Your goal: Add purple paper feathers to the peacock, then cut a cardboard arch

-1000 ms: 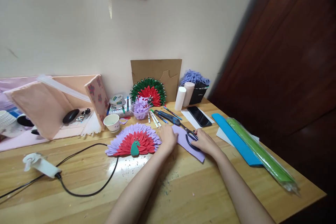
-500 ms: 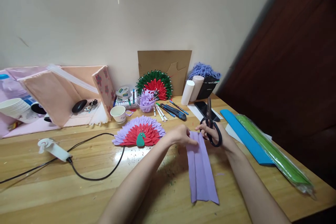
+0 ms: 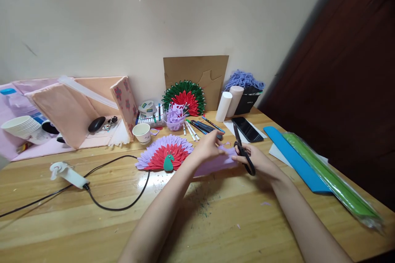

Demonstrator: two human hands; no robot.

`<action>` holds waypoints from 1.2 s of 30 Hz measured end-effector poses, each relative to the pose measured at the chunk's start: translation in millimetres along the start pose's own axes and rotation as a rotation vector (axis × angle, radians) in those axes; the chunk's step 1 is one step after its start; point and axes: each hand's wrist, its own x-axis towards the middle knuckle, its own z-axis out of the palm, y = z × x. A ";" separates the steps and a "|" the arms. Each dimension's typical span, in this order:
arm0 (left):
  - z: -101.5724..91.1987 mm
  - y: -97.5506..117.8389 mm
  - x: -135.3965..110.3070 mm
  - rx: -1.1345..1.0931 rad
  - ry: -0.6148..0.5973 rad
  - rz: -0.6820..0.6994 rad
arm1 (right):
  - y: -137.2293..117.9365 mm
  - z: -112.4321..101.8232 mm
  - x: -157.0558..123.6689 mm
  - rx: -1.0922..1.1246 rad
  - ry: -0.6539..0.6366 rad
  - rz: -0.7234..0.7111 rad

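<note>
My right hand (image 3: 257, 159) is closed round the black handles of a pair of scissors (image 3: 244, 157), its blades pointing up and away from me. A strip of purple crepe paper (image 3: 212, 165) hangs blurred between my hands, stretching leftward behind my left forearm. My left hand (image 3: 208, 146) grips the paper's upper edge, and my right fingertips touch its right end. To the left lies a paper peacock (image 3: 168, 162) with a green body and a red and purple fan tail. Part of the paper is hidden by my left arm.
A white glue gun (image 3: 68, 175) with a black cord lies at left. Behind are a paper cup (image 3: 142, 133), a bowl of purple scraps (image 3: 174, 120), markers (image 3: 191, 130) and a phone (image 3: 247, 129). Blue paper (image 3: 298, 160) and a green wrapped roll (image 3: 331, 176) lie right.
The purple crepe paper has swung from hanging toward me to lying sideways, leftward. My right hand has turned the scissors slightly. The view has shifted a little.
</note>
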 end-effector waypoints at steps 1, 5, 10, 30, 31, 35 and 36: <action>-0.6 3.9 -1.2 0.019 0.065 0.032 | 1.1 2.3 1.2 0.019 0.040 -0.005; -2.9 19.3 -5.6 0.134 0.544 0.166 | 10.0 10.7 8.9 0.277 0.364 -0.013; 12.2 11.7 -0.5 -0.280 0.190 -0.245 | 13.9 24.5 14.2 0.681 0.649 -0.093; -27.3 -18.0 13.6 -0.594 0.631 -0.185 | 12.6 69.4 -2.9 0.668 -0.268 0.169; -28.0 -18.6 13.5 -0.574 0.636 -0.175 | 13.0 72.0 -5.6 0.618 -0.313 0.163; -25.4 -20.7 14.2 -0.515 0.605 -0.174 | 15.0 77.1 -11.0 0.510 -0.309 0.097; -24.1 -20.7 14.5 -0.509 0.584 -0.182 | 15.5 76.4 -10.9 0.495 -0.298 0.089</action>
